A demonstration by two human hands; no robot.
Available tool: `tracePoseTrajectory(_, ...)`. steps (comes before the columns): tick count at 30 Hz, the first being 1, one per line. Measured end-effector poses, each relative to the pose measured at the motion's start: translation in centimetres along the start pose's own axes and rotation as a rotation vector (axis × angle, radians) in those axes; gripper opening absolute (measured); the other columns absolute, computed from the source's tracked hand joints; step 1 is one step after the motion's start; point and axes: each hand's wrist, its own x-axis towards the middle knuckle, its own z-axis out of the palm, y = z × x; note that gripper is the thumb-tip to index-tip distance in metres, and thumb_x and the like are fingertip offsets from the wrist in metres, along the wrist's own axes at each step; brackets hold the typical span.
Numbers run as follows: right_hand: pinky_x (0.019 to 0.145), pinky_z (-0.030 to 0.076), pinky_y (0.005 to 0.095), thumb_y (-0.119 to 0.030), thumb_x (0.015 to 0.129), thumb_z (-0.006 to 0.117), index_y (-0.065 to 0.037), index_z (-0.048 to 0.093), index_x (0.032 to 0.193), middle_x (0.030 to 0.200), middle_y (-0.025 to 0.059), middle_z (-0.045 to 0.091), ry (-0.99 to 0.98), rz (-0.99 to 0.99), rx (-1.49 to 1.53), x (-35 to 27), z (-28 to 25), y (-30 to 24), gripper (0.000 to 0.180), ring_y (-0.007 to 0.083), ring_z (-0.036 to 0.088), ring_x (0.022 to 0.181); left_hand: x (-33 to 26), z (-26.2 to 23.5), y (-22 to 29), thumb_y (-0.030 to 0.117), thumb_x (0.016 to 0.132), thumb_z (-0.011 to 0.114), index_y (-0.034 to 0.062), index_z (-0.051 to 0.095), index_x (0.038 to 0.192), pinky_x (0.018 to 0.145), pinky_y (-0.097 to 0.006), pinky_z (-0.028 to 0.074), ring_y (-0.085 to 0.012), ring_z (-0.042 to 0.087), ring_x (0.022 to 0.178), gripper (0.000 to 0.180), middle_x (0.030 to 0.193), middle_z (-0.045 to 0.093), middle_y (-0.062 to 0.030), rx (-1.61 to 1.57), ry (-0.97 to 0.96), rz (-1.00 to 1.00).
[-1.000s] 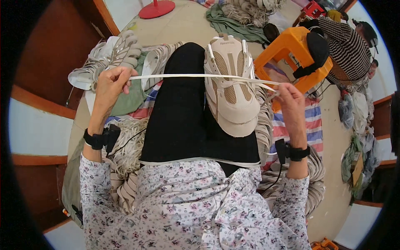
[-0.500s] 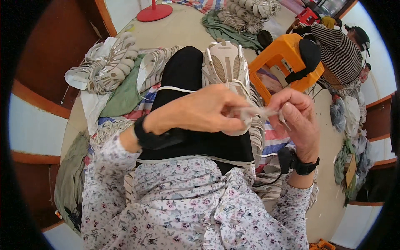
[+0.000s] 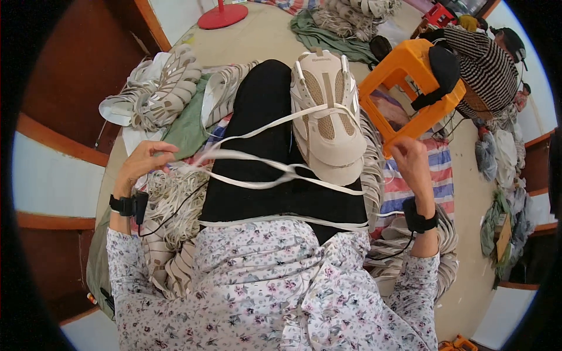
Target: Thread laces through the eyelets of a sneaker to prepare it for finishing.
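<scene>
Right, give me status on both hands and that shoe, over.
Left hand and right hand spread wide, each pinching an end of the white lace. Lace crossed in a loose knot beside the beige shoe, which rests on the lap. Nothing blocking.

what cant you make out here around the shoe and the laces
Head view only:
- Sole of the beige shoe: faces down onto the black-clad leg.
- Right hand fingertips: curled away, so its grip on the white lace is unclear.
- Left hand fingertips: buried in the lace bundle.
</scene>
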Motion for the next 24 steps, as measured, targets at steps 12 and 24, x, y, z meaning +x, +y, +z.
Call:
tracePoseTrajectory(12,0.061,0.047,0.0280,-0.007,0.086,0.066,0.001,0.063,0.086,0.077,0.0052,0.063,-0.030,-0.144,0.357,4.3,3.4,-7.2,0.009,0.0134,0.057,0.070,6.7,15.6,12.2,0.009,0.093,0.062,-0.0026,0.063,0.120,0.056,-0.021,0.052,-0.0100,0.062,0.059,0.030,0.096,0.068,-0.0090,-0.121,-0.111,0.555)
tracePoseTrajectory(24,0.064,0.040,0.0190,-0.015,0.095,0.065,0.000,0.065,0.103,0.076,-0.0020,0.059,-0.350,0.086,0.923,3.4,0.0,-7.0,0.016,0.0053,0.051,0.070,5.3,14.4,13.1,0.013,0.090,0.060,-0.0030,0.070,0.084,0.050,-0.027,0.045,-0.0137,0.059,0.052,0.020,0.067,0.064,-0.0075,0.114,-0.201,0.428)
